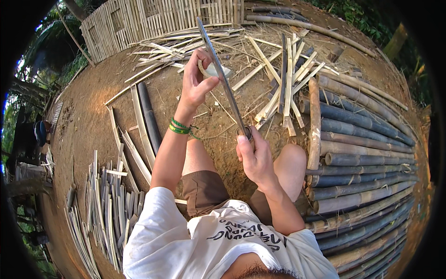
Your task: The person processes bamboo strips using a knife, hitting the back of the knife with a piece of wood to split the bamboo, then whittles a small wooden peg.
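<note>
My right hand [255,158] is closed round the handle of a long-bladed machete [227,91], between my knees. Its blade slants up and away to the left, past my left hand [194,83]. That hand is raised ahead of me, its thumb and fingers curled round a short, curved, pale piece that looks like split bamboo [203,69]. The blade crosses right beside this piece; whether the edge touches it I cannot tell. Part of the piece is hidden behind the blade and my fingers. A green and yellow band circles my left wrist.
Bamboo poles [367,160] lie stacked on my right, with a shorter pole [314,123] across their near ends. Split strips [109,204] are heaped at lower left. More strips [289,79] lie crossed ahead on bare earth, before a slatted bamboo panel [134,25].
</note>
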A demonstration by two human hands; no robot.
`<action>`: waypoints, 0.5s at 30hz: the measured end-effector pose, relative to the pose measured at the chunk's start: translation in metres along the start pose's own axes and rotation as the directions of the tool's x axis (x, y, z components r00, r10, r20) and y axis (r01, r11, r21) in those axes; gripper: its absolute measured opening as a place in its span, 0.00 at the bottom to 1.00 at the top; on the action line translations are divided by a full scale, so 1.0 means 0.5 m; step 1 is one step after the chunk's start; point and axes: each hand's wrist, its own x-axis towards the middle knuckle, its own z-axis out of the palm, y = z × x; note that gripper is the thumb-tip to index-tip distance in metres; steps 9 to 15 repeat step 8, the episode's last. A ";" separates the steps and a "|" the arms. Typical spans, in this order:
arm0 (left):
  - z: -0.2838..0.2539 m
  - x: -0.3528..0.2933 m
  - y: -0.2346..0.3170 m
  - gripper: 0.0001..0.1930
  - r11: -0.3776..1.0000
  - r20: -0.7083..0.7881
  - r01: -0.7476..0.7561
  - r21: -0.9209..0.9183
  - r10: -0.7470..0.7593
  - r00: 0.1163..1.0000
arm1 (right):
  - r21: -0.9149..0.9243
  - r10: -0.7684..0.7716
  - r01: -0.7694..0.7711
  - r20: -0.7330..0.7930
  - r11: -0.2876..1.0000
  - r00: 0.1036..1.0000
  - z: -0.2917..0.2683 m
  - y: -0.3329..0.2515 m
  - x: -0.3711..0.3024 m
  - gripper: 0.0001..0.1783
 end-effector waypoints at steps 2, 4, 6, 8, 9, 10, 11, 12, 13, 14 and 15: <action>-0.021 0.005 -0.012 0.23 0.997 0.038 0.008 -0.076 -0.005 0.999 | 0.023 0.010 -0.010 0.010 1.000 1.000 0.001 0.003 0.001 0.23; -0.030 0.007 -0.017 0.24 0.992 0.061 0.024 -0.126 -0.016 0.998 | 0.045 0.025 -0.026 0.020 0.999 0.999 -0.001 0.004 0.002 0.23; -0.029 0.009 -0.012 0.25 0.988 0.070 0.043 -0.149 -0.033 0.997 | 0.065 0.045 -0.047 0.030 0.997 0.999 -0.004 0.002 0.004 0.24; -0.034 0.008 -0.019 0.25 0.989 0.058 0.017 -0.145 -0.009 0.998 | 0.067 0.030 -0.032 0.031 0.997 0.999 0.000 0.001 0.005 0.24; -0.034 0.008 -0.019 0.25 0.989 0.058 0.017 -0.145 -0.009 0.998 | 0.067 0.030 -0.032 0.031 0.997 0.999 0.000 0.001 0.005 0.24; -0.034 0.008 -0.019 0.25 0.989 0.058 0.017 -0.145 -0.009 0.998 | 0.067 0.030 -0.032 0.031 0.997 0.999 0.000 0.001 0.005 0.24; -0.034 0.008 -0.019 0.25 0.989 0.058 0.017 -0.145 -0.009 0.998 | 0.067 0.030 -0.032 0.031 0.997 0.999 0.000 0.001 0.005 0.24; -0.034 0.008 -0.019 0.25 0.989 0.058 0.017 -0.145 -0.009 0.998 | 0.067 0.030 -0.032 0.031 0.997 0.999 0.000 0.001 0.005 0.24; -0.034 0.008 -0.019 0.25 0.989 0.058 0.017 -0.145 -0.009 0.998 | 0.067 0.030 -0.032 0.031 0.997 0.999 0.000 0.001 0.005 0.24; -0.034 0.008 -0.019 0.25 0.989 0.058 0.017 -0.145 -0.009 0.998 | 0.067 0.030 -0.032 0.031 0.997 0.999 0.000 0.001 0.005 0.24; -0.034 0.008 -0.019 0.25 0.989 0.058 0.017 -0.145 -0.009 0.998 | 0.067 0.030 -0.032 0.031 0.997 0.999 0.000 0.001 0.005 0.24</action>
